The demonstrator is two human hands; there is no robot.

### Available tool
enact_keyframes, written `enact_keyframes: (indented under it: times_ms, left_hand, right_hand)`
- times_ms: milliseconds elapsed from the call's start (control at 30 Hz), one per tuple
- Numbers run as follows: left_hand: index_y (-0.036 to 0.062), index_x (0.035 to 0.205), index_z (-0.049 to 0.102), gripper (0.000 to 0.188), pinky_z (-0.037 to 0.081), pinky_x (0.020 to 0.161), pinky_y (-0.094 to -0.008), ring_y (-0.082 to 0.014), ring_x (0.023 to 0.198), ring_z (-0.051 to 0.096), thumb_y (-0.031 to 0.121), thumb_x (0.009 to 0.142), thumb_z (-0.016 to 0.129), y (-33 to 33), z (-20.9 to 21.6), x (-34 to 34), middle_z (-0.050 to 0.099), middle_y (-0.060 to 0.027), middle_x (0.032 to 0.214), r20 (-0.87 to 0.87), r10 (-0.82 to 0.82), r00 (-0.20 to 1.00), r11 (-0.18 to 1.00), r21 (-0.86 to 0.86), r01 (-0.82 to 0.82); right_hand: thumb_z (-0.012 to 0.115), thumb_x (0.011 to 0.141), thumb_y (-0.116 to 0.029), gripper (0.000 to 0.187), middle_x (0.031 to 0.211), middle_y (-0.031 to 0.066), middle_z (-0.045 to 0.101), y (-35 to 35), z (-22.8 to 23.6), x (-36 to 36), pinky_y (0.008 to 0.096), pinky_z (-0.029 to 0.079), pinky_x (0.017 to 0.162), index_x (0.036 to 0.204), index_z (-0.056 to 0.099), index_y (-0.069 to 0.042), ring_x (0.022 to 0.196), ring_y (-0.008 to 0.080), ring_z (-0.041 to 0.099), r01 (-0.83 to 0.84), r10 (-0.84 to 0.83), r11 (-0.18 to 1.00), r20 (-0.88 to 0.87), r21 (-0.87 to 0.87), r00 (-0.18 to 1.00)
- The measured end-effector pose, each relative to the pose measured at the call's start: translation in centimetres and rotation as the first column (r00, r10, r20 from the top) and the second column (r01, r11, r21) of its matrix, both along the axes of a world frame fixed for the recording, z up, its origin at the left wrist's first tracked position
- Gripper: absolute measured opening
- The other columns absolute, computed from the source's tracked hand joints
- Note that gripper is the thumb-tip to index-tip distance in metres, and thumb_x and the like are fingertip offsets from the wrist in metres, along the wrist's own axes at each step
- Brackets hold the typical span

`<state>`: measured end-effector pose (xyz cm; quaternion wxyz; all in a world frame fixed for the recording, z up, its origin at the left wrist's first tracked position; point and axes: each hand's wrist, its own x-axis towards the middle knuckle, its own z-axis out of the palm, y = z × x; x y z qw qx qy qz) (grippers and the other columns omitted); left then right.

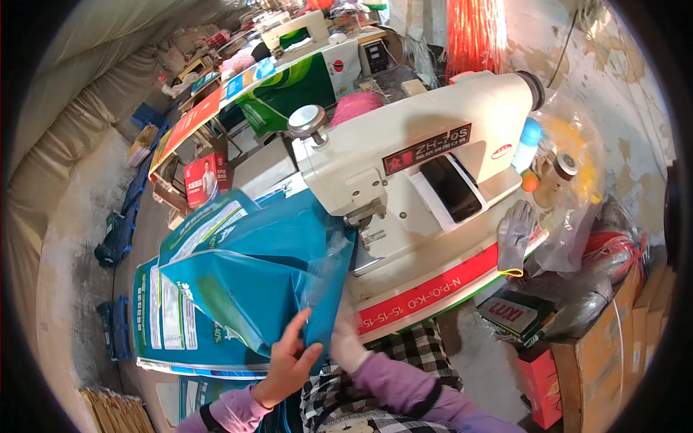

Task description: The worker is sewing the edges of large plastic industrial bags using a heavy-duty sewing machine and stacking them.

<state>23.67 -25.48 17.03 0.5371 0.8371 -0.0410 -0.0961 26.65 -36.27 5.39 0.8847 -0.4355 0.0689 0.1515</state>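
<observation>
A large blue woven plastic bag [245, 252] with green and white print lies in folds left of a cream sewing machine [404, 137]. Its right part reaches the needle area, where a clear plastic liner shows along the edge. My left hand [285, 368] is at the bag's near edge, holding a fold, with index finger and thumb visible and the other fingers partly hidden. Close to its right, my right hand [348, 345] is smeared by motion beside the bag's edge, so its fingers cannot be made out. More blue bags lie underneath.
A grey glove [514, 234] lies at the table's right end, near a jar [559, 177] and a blue-capped bottle [528, 141]. A phone [449, 187] leans against the machine. Pink thread [357, 107] stands behind it. Cardboard boxes [606, 361] stand at lower right.
</observation>
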Motion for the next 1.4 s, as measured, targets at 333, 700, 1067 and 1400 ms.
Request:
enact_keyframes:
  times_ms: [333, 700, 1067, 1400]
  left_hand:
    - [0.0056, 0.126, 0.057, 0.043, 0.051, 0.058, -0.0384, -0.0227, 0.058, 0.061, 0.009, 0.084, 0.068, -5.4, 0.0, 5.3, 0.068, -0.0043, 0.074, -0.279, -0.468, 0.838, 0.823, 0.207, 0.529]
    - [-0.001, 0.09, 0.059, 0.013, 0.053, 0.061, -0.0485, -0.0387, 0.071, 0.067, 0.011, 0.084, 0.056, -5.8, 2.7, 5.7, 0.065, -0.0185, 0.074, -0.259, -0.946, 0.196, -0.007, 0.619, 0.785]
    - [0.007, 0.085, 0.063, 0.012, 0.05, 0.058, -0.0392, -0.0282, 0.068, 0.065, 0.018, 0.08, 0.063, -6.9, 2.7, 2.5, 0.064, -0.0083, 0.068, -0.254, -0.966, 0.042, -0.157, 0.71, 0.686]
    - [0.014, 0.068, 0.067, 0.003, 0.05, 0.065, -0.0366, -0.0233, 0.067, 0.064, 0.013, 0.071, 0.066, -7.1, 16.1, 15.5, 0.062, -0.0046, 0.064, -0.347, -0.894, 0.285, -0.347, 0.936, 0.051]
  right_hand:
    - [0.058, 0.089, -0.009, 0.05, 0.133, 0.0164, 0.056, -7.1, -2.2, 2.3, 0.0308, 0.048, 0.093, 0.135, 0.046, 0.007, 0.115, 0.0213, 0.057, 0.306, -0.31, 0.951, -0.09, -0.055, 0.947]
    - [0.047, 0.084, 0.005, 0.055, 0.12, 0.017, 0.065, -7.5, 2.9, -9.7, 0.0329, 0.046, 0.097, 0.139, 0.048, 0.0, 0.112, 0.0223, 0.06, -0.169, 0.15, 0.902, -0.078, -0.398, 0.986]
    - [0.055, 0.086, -0.014, 0.064, 0.089, 0.0302, 0.065, -8.3, 1.9, -7.9, 0.0481, 0.052, 0.073, 0.148, 0.039, -0.011, 0.083, 0.0458, 0.065, 0.072, 0.004, 0.77, 0.118, -0.634, 0.993]
    - [0.058, 0.08, -0.013, 0.065, 0.069, 0.0184, 0.066, -10.0, 0.6, 0.9, 0.0494, 0.053, 0.063, 0.144, 0.048, -0.02, 0.066, 0.0373, 0.066, 0.181, 0.195, 0.172, 0.214, -0.968, 0.957]
